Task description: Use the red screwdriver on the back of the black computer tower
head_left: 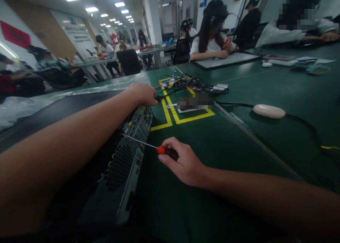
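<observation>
One dark screwdriver point(160, 150), collared red, occupies the right hand's point(188, 165) curled fingers point(174, 143), the left hand's point(142, 93) hold unclear.

computer case point(132, 154) partly hidden by left forearm point(79, 133), screwdriver tip point(123, 134) indistinct

Black computer case point(119, 168) lies flat; red-and-black screwdriver point(160, 150) slants, tip at the case's vented rear

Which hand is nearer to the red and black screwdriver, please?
Right: the right hand grips the screwdriver; the left hand is beyond it, over the black computer case.
</observation>
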A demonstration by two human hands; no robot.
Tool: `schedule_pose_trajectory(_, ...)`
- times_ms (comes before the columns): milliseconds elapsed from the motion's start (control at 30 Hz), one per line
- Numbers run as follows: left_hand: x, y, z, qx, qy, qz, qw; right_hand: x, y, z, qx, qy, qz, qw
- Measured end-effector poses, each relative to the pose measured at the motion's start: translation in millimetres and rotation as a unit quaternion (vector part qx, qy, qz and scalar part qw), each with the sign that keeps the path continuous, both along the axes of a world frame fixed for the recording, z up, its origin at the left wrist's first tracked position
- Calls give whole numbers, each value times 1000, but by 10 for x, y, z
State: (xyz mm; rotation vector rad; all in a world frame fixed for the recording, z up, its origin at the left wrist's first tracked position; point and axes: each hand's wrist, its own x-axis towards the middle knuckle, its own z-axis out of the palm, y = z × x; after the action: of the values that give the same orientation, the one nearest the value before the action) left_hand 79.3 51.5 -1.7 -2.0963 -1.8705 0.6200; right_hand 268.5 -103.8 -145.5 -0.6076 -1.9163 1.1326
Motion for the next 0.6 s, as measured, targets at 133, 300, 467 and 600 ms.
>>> schedule_pose_trajectory(133,-10,9,-9,3,5,1,1000,6,-7,9,0,1,1,1000)
schedule_pose_trajectory(300,-8,9,-12,3,-9,10,1000,8,-4,1,2,-3,-4,1000)
schedule_pose_trajectory(467,-2,-5,-1,4,-2,0,1000,-2,-5,6,8,0,-4,1000)
schedule_pose_trajectory(600,3,-11,8,1,0,-5,1000,1,-13,14,4,1,-3,1000)
